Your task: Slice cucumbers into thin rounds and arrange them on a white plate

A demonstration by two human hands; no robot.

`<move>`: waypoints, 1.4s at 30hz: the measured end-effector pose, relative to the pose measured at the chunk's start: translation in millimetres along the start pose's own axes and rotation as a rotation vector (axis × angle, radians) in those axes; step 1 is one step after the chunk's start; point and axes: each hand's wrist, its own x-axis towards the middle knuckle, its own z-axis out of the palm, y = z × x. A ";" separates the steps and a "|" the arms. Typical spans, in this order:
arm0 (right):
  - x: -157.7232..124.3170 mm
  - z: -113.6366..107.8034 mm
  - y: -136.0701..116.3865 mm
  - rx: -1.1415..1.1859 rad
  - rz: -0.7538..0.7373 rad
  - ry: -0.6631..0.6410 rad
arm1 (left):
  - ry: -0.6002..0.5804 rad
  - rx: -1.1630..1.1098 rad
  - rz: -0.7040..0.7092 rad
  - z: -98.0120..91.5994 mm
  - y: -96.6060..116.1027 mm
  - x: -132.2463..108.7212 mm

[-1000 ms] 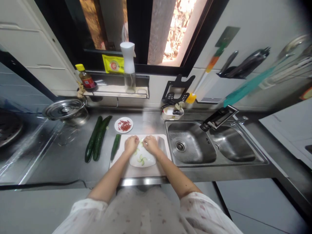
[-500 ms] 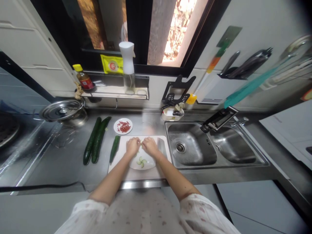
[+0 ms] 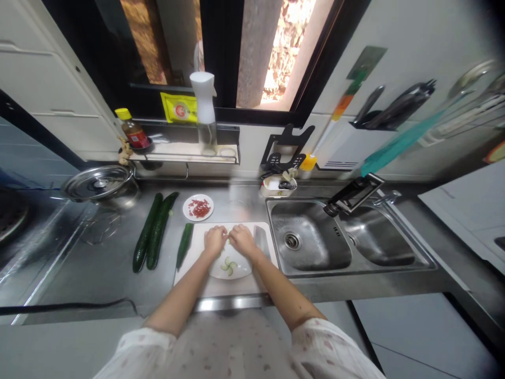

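My left hand (image 3: 215, 240) and my right hand (image 3: 242, 240) are close together over the far part of a white plate (image 3: 240, 270). Their fingertips pinch at pale green cucumber slices, mostly hidden by the fingers. Nearer to me on the plate, several cucumber slices (image 3: 228, 266) lie in a pinwheel shape. Under the plate is a white cutting board (image 3: 252, 287). A wide-bladed knife (image 3: 261, 241) lies along the board's right side, beside my right hand. At its left edge rests a cut piece of cucumber (image 3: 184, 245).
Two whole cucumbers (image 3: 158, 231) lie to the left on the steel counter. Behind the board stands a small plate (image 3: 186, 210) of chopped red bits. A double sink (image 3: 311, 271) is on the right, and a lidded pot (image 3: 118, 197) at the back left.
The view has shifted slightly. Both hands stay over the far part of the plate with only small finger movements; the pinwheel of slices looks the same.
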 end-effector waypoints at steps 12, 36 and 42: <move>-0.2 -0.6 -4.3 0.066 0.171 0.032 | 0.038 -0.054 -0.026 1.5 -4.5 -0.7; 1.6 3.5 -9.9 0.069 0.209 0.006 | 0.068 -0.047 -0.021 4.9 -2.6 -2.5; -8.0 -4.8 -7.1 0.143 0.238 0.162 | 0.150 -0.087 -0.051 -1.3 -10.4 -8.4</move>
